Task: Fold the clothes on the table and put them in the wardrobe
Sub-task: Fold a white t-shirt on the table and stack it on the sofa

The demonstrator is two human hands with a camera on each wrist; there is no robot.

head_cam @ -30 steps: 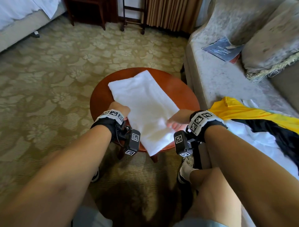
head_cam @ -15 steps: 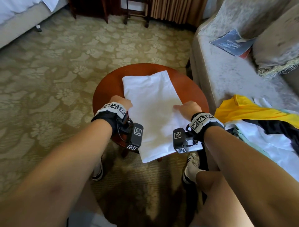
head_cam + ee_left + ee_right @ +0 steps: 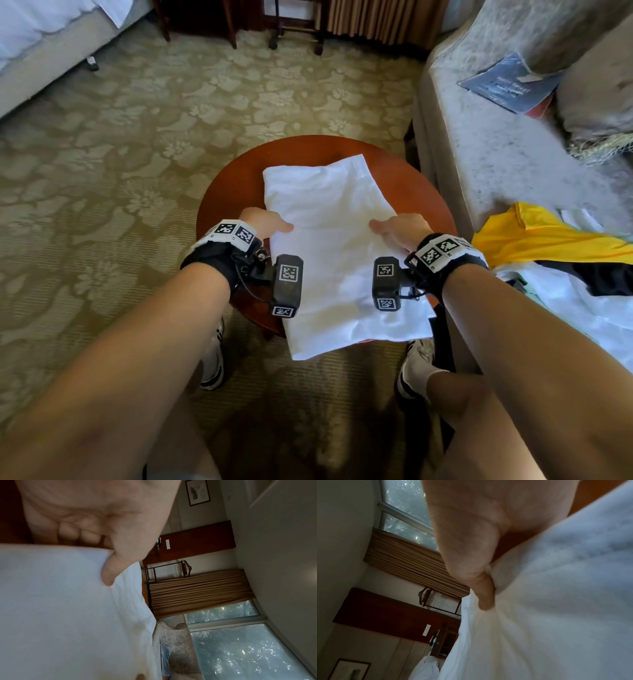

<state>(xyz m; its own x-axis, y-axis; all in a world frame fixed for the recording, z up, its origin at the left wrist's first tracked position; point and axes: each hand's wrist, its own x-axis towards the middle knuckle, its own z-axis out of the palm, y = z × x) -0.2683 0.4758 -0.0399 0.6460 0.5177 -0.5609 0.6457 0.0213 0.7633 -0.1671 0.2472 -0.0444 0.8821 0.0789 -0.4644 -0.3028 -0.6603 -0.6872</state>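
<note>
A white garment (image 3: pixel 329 246), folded into a long rectangle, lies on the round red-brown table (image 3: pixel 233 185); its near end hangs over the table's front edge. My left hand (image 3: pixel 265 222) pinches the garment's left edge about midway along. In the left wrist view its thumb (image 3: pixel 109 572) lies on top of the cloth (image 3: pixel 60 615) and the fingers curl beneath. My right hand (image 3: pixel 397 228) pinches the right edge opposite. In the right wrist view its thumb (image 3: pixel 485 596) digs into the cloth (image 3: pixel 556 601).
A grey sofa (image 3: pixel 496 154) stands right of the table with a blue booklet (image 3: pixel 510 82) and a cushion (image 3: pixel 596 92). A heap of yellow (image 3: pixel 548 236), black and white clothes lies on its near seat. A bed (image 3: pixel 41 44) is far left. My shoes (image 3: pixel 214 359) stand under the table.
The garment has turned to lie straighter along the table. Both hands have slid forward from its near corners to the middle of its sides, thumbs now on top.
</note>
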